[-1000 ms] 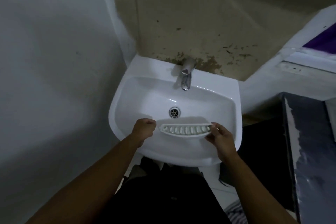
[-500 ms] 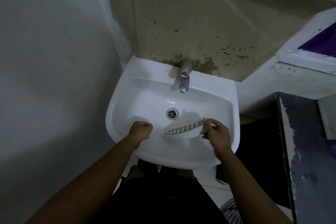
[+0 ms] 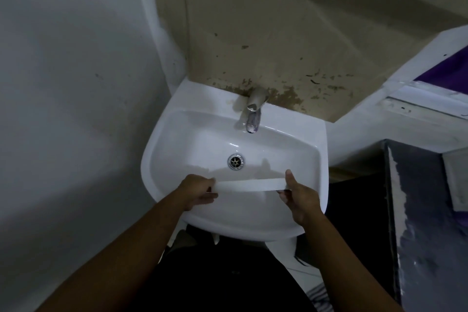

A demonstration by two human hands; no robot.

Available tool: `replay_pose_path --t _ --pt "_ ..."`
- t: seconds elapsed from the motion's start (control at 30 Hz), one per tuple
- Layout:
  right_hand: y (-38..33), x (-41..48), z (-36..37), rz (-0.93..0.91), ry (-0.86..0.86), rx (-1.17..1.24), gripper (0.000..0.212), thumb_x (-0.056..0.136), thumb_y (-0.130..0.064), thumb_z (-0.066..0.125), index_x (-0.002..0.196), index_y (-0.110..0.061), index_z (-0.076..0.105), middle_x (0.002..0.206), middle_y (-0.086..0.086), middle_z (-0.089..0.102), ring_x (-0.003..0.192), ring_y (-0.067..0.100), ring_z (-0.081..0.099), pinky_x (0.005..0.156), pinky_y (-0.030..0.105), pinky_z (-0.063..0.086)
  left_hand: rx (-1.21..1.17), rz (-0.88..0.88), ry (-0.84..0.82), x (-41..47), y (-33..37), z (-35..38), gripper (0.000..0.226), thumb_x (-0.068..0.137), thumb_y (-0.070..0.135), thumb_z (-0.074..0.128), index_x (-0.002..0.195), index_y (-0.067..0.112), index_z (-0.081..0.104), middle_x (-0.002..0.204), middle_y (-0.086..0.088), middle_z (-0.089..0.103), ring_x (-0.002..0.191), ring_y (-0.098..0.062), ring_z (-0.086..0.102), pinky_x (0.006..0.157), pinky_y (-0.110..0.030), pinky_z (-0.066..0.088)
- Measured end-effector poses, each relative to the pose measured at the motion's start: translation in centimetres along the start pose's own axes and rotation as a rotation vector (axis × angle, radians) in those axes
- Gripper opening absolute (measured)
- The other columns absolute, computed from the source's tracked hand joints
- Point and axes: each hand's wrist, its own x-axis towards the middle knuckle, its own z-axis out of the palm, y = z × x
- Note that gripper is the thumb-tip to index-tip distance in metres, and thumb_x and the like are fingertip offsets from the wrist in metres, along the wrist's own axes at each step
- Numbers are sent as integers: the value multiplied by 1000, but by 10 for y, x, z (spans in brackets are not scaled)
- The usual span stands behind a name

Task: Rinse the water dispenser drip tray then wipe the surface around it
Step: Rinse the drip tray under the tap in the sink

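Observation:
The white drip tray [image 3: 249, 184] hangs level over the near half of the white sink [image 3: 162, 139], turned so only its plain side shows; the slotted face is hidden. My left hand [image 3: 198, 192] pinches its left end. My right hand [image 3: 296, 195] grips its right end, thumb up. The chrome tap [image 3: 254, 114] at the back of the basin shows no running water. The drain [image 3: 235, 161] lies just beyond the tray.
A grey wall [image 3: 76, 83] stands close on the left. Behind the sink is a stained beige wall [image 3: 266, 45]. A dark, scuffed counter edge [image 3: 417, 210] rises at the right, with a white ledge [image 3: 405, 99] above it.
One second ago both hands held the tray slotted face up. Half a second ago only my right hand held it, tilted. Now both hands hold it, rotated so its plain side faces me.

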Motion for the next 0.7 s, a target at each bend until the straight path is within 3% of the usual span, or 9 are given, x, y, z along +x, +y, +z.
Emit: replay_pose_path --t 0.1,0.23,0.33,0.47,0.7 --pt "0 2 -4 69 -44 66 28 86 -27 74 88 -1 64 86 14 69 74 24 68 60 28 62 -20 25 31 -2 2 2 17 90 15 64 90 1 54 80 -13 59 65 -23 63 45 -25 56" --pt "1 8 -10 144 -79 -89 40 86 -40 71 86 -1 64 67 13 67 50 15 62 45 22 54 -13 14 63 -2 6 -1 28 88 26 66 94 0 55 80 -13 59 62 -20 61 45 -23 54" --pt "1 10 -10 156 -95 -196 44 86 -49 69 83 -6 61 65 12 58 45 14 53 43 20 48 11 11 79 -2 6 -5 40 86 33 68 101 -2 58 85 -15 61 62 -19 62 46 -24 55" --pt "1 12 -7 158 -111 -249 42 87 -51 66 81 -11 54 64 9 48 46 15 47 43 20 37 17 18 106 -3 5 -5 37 84 36 69 91 1 60 78 -12 61 62 -20 62 52 -29 55" --pt "-2 18 -6 158 -137 -304 44 88 -52 64 75 -11 55 54 4 48 44 16 47 44 22 38 14 32 119 -5 8 -6 34 85 35 68 84 2 60 73 -12 61 64 -20 61 56 -30 54"
